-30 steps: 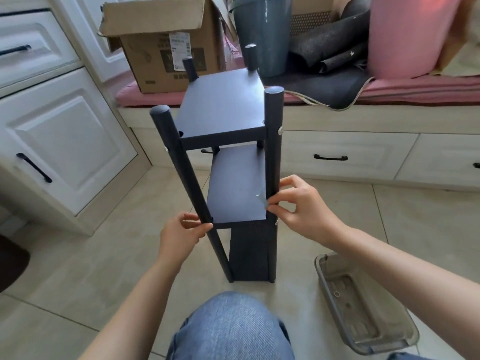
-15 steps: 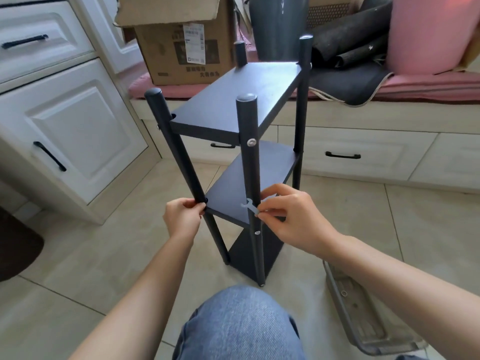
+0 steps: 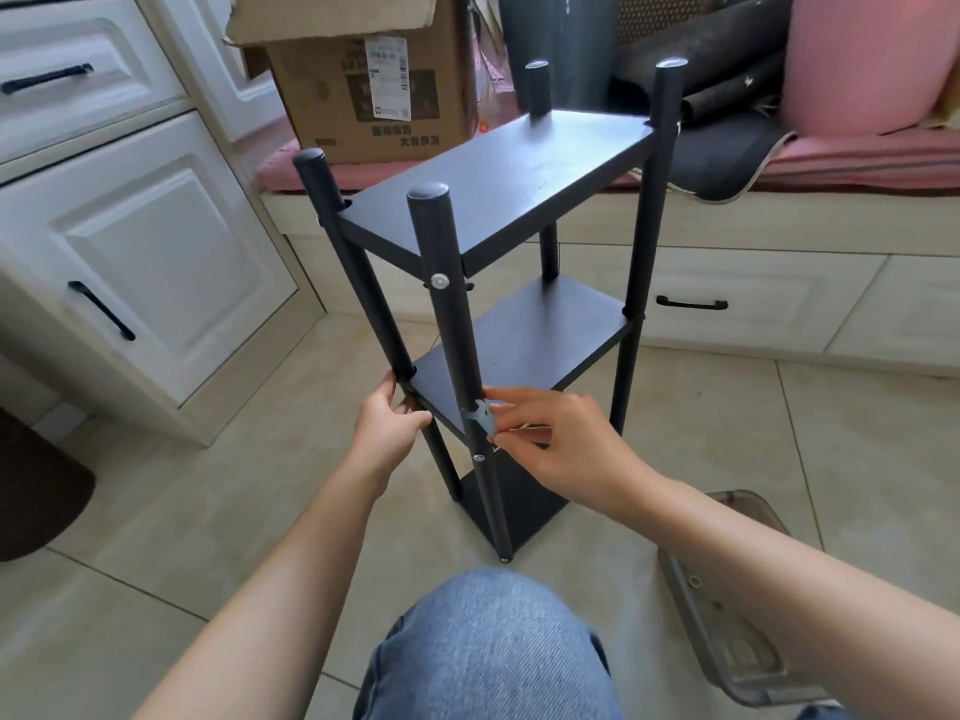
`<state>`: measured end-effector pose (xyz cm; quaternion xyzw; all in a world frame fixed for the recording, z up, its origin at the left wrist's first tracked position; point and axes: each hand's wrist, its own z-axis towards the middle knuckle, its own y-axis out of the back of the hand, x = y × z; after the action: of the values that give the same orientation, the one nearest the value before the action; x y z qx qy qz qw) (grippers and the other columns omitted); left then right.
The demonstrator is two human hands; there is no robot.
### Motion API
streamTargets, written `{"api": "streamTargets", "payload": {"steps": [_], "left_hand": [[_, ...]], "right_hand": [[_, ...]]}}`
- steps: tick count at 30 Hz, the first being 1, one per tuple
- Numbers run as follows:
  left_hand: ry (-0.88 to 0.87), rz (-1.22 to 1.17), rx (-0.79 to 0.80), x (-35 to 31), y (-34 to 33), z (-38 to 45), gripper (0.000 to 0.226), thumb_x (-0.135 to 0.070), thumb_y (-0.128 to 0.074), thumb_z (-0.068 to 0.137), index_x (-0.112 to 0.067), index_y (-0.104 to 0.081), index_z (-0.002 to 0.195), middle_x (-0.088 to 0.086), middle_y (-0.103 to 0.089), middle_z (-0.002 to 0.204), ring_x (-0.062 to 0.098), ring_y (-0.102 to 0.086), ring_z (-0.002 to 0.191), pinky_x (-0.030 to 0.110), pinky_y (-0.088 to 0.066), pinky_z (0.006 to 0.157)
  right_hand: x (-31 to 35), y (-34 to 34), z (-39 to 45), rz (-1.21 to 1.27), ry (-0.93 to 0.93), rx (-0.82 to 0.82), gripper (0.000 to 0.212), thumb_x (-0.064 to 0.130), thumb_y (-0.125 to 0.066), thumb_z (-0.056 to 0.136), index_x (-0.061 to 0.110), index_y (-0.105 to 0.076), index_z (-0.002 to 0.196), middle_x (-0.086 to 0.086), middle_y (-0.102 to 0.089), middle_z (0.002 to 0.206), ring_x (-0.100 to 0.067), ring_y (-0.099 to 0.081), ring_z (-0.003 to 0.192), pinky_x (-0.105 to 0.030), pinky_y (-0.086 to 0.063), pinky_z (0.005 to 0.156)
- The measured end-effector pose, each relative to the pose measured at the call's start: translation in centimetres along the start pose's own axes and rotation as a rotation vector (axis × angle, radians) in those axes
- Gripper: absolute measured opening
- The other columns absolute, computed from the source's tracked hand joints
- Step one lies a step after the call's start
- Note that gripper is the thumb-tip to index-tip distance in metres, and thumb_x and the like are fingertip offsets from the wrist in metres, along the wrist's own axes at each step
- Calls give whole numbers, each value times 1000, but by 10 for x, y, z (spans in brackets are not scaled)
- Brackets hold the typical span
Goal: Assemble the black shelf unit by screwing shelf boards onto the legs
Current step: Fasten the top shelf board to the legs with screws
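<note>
A black shelf unit (image 3: 498,324) stands upright on a beige tiled floor (image 3: 182,511), seen from above by the person working on it. Its long axis runs vertically. It has four round black legs and three flat boards stacked one above the other – a top board (image 3: 498,184), a middle board (image 3: 524,335) and a bottom board (image 3: 514,506) resting near the floor. The boards' long sides run from near left to far right, so one short end faces the person, turned slightly to the left. The leg tops stick up above the top board.

The left hand (image 3: 387,426) is curled around the near-left leg (image 3: 363,288), gripping it at the height of the middle board. The right hand (image 3: 563,449) pinches a small pale grey wrench (image 3: 483,415) between thumb and fingertips, holding it against the near-right leg (image 3: 457,356) where the middle board meets it. Round screw heads show on this leg, one just under the top board (image 3: 440,280) and one just below the wrench.

A knee in blue jeans (image 3: 493,646) fills the bottom centre. A clear plastic tray (image 3: 737,667) sits on the floor at lower right, partly hidden by the right forearm. White cabinets (image 3: 140,262) with black handles stand on the left. Behind the unit, a window seat with a pink cushion (image 3: 857,158) carries a cardboard box (image 3: 374,90), a grey bin (image 3: 556,39) and dark rolled mats (image 3: 717,59).
</note>
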<state>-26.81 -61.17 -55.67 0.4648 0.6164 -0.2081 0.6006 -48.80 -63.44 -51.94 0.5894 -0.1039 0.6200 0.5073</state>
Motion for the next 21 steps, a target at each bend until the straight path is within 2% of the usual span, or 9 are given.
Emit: {"api": "streamTargets", "payload": {"steps": [3, 7, 11, 13, 15, 16, 19, 21], "left_hand": [[-7, -14, 9, 4, -3, -10, 80, 10, -59, 91, -19, -29, 159, 1, -36, 162, 23, -45, 142, 48, -43, 113], [-25, -33, 73, 5, -11, -35, 79, 5, -63, 92, -25, -30, 157, 0, -33, 162, 21, -48, 139, 46, -44, 113], [-12, -25, 130, 14, -23, -60, 85, 7, -64, 90, -36, -30, 155, 2, -29, 163, 23, -46, 141, 43, -46, 110], [-7, -73, 197, 19, -31, -69, 90, 4, -69, 88, -42, -27, 153, 2, -46, 154, 16, -54, 134, 39, -49, 107], [-26, -73, 204, 21, -40, -75, 89, -3, -74, 88, -42, -27, 153, -3, -67, 129, 4, -66, 114, 26, -52, 97], [-46, -77, 176, 21, -44, -76, 87, -8, -76, 88, -40, -28, 153, -7, -72, 117, 0, -69, 105, 18, -52, 89], [-72, -143, 71, 16, -50, -76, 87, -13, -75, 90, -40, -22, 153, -6, -74, 104, -6, -70, 92, 3, -48, 72], [-60, -193, 50, 14, -49, -74, 92, -10, -75, 90, -40, -17, 155, -3, -75, 103, -7, -70, 89, 1, -47, 69]], "right_hand": [[-9, 2, 2, -89, -70, 19, 16, 10, -64, 92, 10, -77, 102, 8, -68, 118, -7, -65, 100, -16, -53, 87], [-30, 9, -6, -205, -208, 71, 13, 18, -62, 93, 17, -74, 92, 8, -67, 87, -12, -62, 78, -29, -55, 75], [-56, 18, -18, -311, -378, 219, 16, 18, -59, 92, 22, -66, 79, 8, -66, 67, -3, -54, 55, -18, -43, 57], [-67, 18, -19, -362, -454, 309, 16, 18, -57, 94, 21, -66, 82, 6, -70, 71, -2, -54, 53, -14, -41, 53], [-73, 15, -17, -401, -483, 329, 17, 17, -55, 94, 21, -65, 81, 3, -70, 76, -5, -55, 57, -15, -41, 54], [-74, 13, -15, -403, -484, 324, 17, 17, -53, 94, 22, -63, 81, 3, -69, 77, -4, -54, 57, -16, -40, 54], [-73, 1, -9, -383, -459, 313, 16, 18, -50, 95, 23, -58, 83, 1, -70, 79, -4, -57, 60, -17, -39, 54], [-74, -6, -5, -390, -435, 309, 14, 19, -50, 97, 22, -58, 86, 1, -70, 83, -9, -61, 68, -18, -40, 56]]}}
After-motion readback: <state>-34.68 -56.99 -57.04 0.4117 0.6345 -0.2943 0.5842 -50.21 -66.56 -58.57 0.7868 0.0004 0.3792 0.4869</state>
